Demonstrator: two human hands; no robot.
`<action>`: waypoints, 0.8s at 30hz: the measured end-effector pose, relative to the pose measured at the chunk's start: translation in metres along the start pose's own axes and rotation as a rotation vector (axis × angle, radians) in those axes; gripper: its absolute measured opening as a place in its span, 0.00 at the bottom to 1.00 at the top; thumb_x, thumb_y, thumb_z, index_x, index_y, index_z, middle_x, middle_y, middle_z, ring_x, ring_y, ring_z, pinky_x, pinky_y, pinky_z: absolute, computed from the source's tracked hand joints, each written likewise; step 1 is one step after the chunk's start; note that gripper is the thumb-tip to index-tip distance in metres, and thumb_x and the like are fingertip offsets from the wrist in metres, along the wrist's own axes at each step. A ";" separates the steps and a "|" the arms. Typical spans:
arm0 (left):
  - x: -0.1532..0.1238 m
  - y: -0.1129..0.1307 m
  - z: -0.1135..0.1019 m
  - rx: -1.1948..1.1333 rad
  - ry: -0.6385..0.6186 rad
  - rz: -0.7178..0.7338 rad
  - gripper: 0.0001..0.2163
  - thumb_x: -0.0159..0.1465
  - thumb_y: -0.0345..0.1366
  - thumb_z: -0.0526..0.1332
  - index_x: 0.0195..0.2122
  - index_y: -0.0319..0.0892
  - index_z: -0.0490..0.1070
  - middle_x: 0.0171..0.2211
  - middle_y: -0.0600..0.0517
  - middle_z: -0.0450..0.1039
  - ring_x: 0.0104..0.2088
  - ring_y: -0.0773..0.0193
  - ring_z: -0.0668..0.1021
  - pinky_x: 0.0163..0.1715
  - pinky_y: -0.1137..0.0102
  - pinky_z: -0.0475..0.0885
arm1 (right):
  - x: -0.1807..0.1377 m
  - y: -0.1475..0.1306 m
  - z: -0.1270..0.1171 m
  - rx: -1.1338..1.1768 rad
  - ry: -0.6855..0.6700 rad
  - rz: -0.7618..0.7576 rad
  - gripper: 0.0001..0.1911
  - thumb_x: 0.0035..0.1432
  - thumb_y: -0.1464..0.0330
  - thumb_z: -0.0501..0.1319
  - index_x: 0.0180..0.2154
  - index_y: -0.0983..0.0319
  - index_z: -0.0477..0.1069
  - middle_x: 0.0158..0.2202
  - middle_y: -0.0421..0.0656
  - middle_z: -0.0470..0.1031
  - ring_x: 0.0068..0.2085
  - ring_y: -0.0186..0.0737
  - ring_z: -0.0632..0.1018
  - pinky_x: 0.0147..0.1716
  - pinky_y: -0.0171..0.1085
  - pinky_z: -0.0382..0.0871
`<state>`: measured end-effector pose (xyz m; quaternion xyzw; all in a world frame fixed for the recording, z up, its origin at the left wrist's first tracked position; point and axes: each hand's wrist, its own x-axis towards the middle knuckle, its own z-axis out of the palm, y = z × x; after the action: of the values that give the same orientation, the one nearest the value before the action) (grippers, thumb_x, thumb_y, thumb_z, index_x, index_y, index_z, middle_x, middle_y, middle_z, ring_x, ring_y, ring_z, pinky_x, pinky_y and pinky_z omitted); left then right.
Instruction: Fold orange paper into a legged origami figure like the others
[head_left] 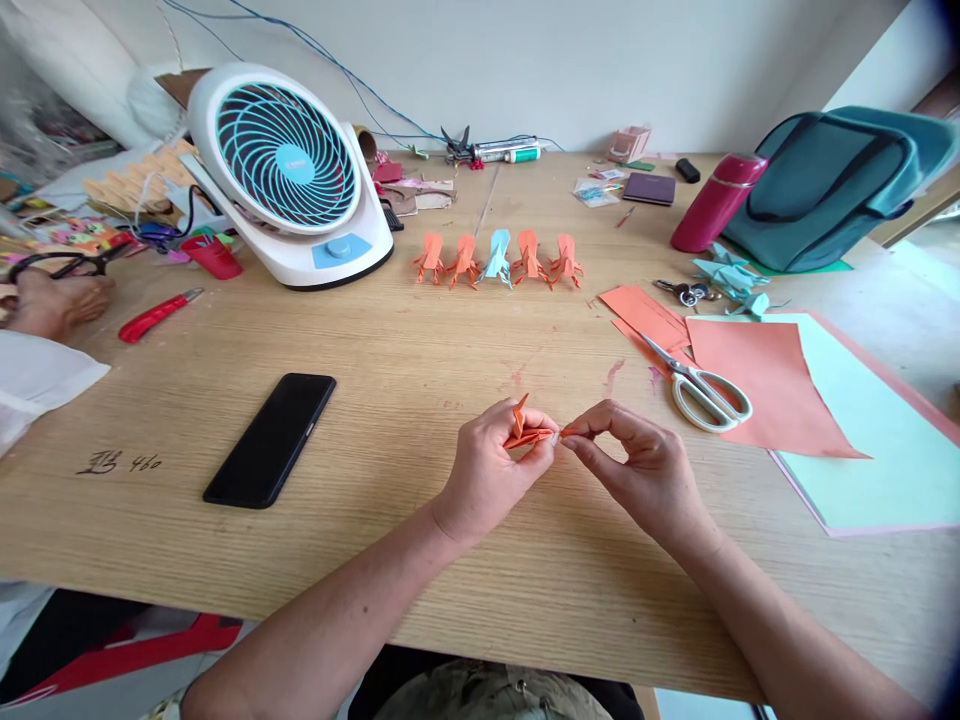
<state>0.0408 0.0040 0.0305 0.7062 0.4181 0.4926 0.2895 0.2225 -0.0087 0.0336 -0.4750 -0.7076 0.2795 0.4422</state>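
Between my hands is a small folded piece of orange paper [528, 438], with a pointed flap standing up from it. My left hand [491, 465] is closed around its body, thumb and fingers pinching near the right end. The fingertips of my right hand [637, 455] pinch the thin tip at that same end, close to the left fingertips. Beyond my hands stands a row of folded paper figures with thin legs: several orange ones [529, 256] and a light blue one [497, 258] in the middle.
White-handled scissors [709, 395] lie on orange sheets [780, 375] at right. A black phone [270, 440] and red cutter [159, 316] lie left. A fan [289, 170] stands behind. Another person's hand [56, 295] holds black scissors [71, 262]. A pink bottle [716, 205] leans by a teal bag [825, 195].
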 end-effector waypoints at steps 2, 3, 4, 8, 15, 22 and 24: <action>0.000 0.000 0.000 0.011 -0.007 0.018 0.05 0.62 0.24 0.62 0.33 0.41 0.74 0.30 0.53 0.78 0.31 0.68 0.79 0.36 0.74 0.73 | 0.000 -0.001 0.000 -0.010 0.010 -0.003 0.04 0.63 0.68 0.65 0.34 0.58 0.76 0.31 0.39 0.77 0.33 0.36 0.77 0.35 0.37 0.71; -0.001 0.000 0.000 0.015 -0.008 0.024 0.05 0.62 0.24 0.62 0.33 0.41 0.74 0.30 0.53 0.78 0.31 0.68 0.79 0.36 0.74 0.73 | -0.001 -0.002 0.001 -0.014 0.016 -0.002 0.04 0.63 0.68 0.65 0.34 0.58 0.76 0.31 0.39 0.77 0.33 0.36 0.77 0.35 0.37 0.71; -0.001 -0.001 0.000 0.019 -0.007 0.027 0.05 0.62 0.24 0.62 0.33 0.41 0.74 0.31 0.53 0.78 0.32 0.68 0.79 0.36 0.74 0.73 | -0.001 -0.002 0.001 -0.016 0.022 0.001 0.04 0.63 0.68 0.65 0.34 0.58 0.75 0.31 0.39 0.77 0.33 0.36 0.77 0.35 0.37 0.72; -0.001 -0.001 0.000 0.036 -0.006 0.035 0.06 0.62 0.24 0.62 0.33 0.42 0.74 0.30 0.53 0.77 0.32 0.67 0.79 0.36 0.73 0.73 | -0.002 -0.002 0.003 -0.003 0.044 0.035 0.05 0.63 0.66 0.66 0.34 0.58 0.75 0.32 0.40 0.77 0.33 0.37 0.77 0.36 0.38 0.72; -0.002 -0.003 0.000 0.067 -0.008 0.085 0.06 0.62 0.24 0.61 0.34 0.43 0.73 0.30 0.53 0.76 0.32 0.66 0.78 0.36 0.72 0.73 | -0.003 0.000 0.004 0.060 0.022 0.097 0.06 0.63 0.65 0.65 0.33 0.59 0.74 0.31 0.40 0.76 0.33 0.37 0.77 0.37 0.38 0.73; -0.002 -0.003 0.000 0.099 -0.003 0.119 0.06 0.63 0.25 0.61 0.33 0.42 0.73 0.29 0.54 0.74 0.31 0.67 0.77 0.35 0.72 0.72 | -0.003 -0.003 0.004 0.071 0.021 0.132 0.07 0.61 0.64 0.67 0.32 0.59 0.74 0.30 0.39 0.76 0.33 0.36 0.77 0.36 0.37 0.72; -0.002 -0.003 0.000 0.096 -0.002 0.118 0.06 0.63 0.25 0.61 0.33 0.42 0.74 0.29 0.54 0.74 0.31 0.67 0.77 0.35 0.73 0.73 | -0.002 -0.005 0.004 0.054 0.029 0.140 0.06 0.62 0.65 0.66 0.32 0.59 0.74 0.30 0.39 0.76 0.33 0.36 0.77 0.36 0.37 0.72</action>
<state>0.0398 0.0036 0.0271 0.7432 0.3984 0.4875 0.2262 0.2169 -0.0125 0.0346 -0.5151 -0.6585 0.3218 0.4443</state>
